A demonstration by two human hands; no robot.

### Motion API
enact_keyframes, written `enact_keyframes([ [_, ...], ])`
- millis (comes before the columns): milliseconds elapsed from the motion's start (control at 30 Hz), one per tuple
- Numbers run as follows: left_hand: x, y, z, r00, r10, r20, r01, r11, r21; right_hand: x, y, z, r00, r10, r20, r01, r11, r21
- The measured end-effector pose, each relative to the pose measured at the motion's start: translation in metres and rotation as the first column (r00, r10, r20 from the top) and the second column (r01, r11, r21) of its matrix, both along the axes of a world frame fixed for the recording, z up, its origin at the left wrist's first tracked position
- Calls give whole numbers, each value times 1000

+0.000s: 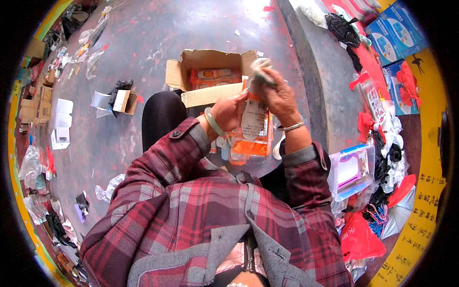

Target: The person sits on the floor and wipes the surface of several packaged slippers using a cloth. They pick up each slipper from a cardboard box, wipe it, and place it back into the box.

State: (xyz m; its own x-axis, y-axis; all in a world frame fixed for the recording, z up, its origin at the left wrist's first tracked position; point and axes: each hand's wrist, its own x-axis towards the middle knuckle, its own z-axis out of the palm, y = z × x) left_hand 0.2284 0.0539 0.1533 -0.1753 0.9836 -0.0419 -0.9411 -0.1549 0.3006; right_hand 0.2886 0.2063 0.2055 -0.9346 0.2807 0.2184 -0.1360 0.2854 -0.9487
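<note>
My left hand (pixel 229 112), with a pale bangle at its wrist, grips the left edge of an upright insole packet (pixel 253 119) with an orange band and printed text. My right hand (pixel 282 98) is closed at the packet's upper end around a crumpled cloth (pixel 262 72), pale and dark green, smeared by motion. Just beyond my hands an open cardboard box (pixel 205 98) holds more orange packets (pixel 213 75) with insole shapes on them. Below the held packet lie several more orange packets (pixel 241 152), partly hidden by my hands.
A small opened carton (pixel 125 102) and a white box (pixel 62 124) lie to the left, with scattered wrappers beyond. On the right are a clear plastic bin (pixel 352 172), red bags (pixel 362 237) and blue boxes (pixel 396 31). A raised floor edge (pixel 311 71) runs along the right.
</note>
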Motion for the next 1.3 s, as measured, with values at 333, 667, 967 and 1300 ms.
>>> enact_keyframes([
  [333,-22,-12,8,963,222,150,-238,966,101,11,-37,18,955,276,-105,-193,852,488],
  [667,-65,-37,34,709,681,182,-668,732,-135,57,-36,6,854,513,92,-518,818,249],
  [967,-43,-17,52,691,683,238,-683,724,-96,41,-34,5,876,270,400,63,758,-649],
  [1300,-35,-17,34,729,684,-19,-653,687,-318,35,-33,14,997,-71,12,68,984,167],
])
